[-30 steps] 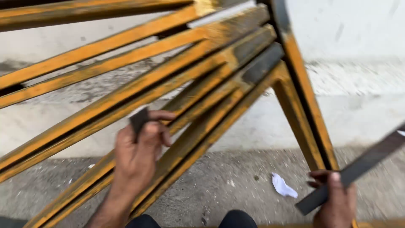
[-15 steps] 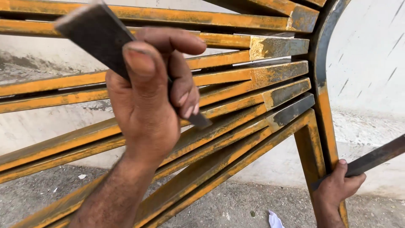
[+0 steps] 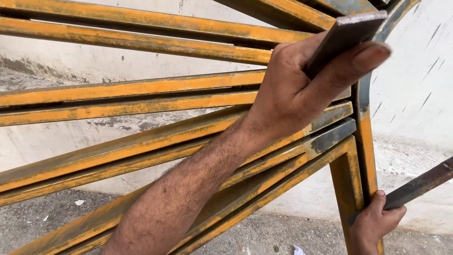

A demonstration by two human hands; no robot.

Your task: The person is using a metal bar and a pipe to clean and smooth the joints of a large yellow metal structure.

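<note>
My left hand (image 3: 302,89) is raised in front of a rusty yellow metal frame (image 3: 141,113) of long slanted bars. It grips a short flat dark steel bar (image 3: 347,38) whose cut end points up to the right. My right hand (image 3: 375,224), low at the right, clasps a second long dark steel bar (image 3: 420,184) that runs up and off the right edge. That hand also rests against the frame's upright post (image 3: 363,156).
A pale plastered wall (image 3: 415,85) stands behind the frame, with a concrete ledge at its foot. Grey gritty ground (image 3: 47,212) lies below, with small scraps of white paper (image 3: 298,249) on it.
My left hand has moved from centre-left up to the right with the short bar, whose end now points up-right. The right hand and its long bar stay low at the right.
</note>
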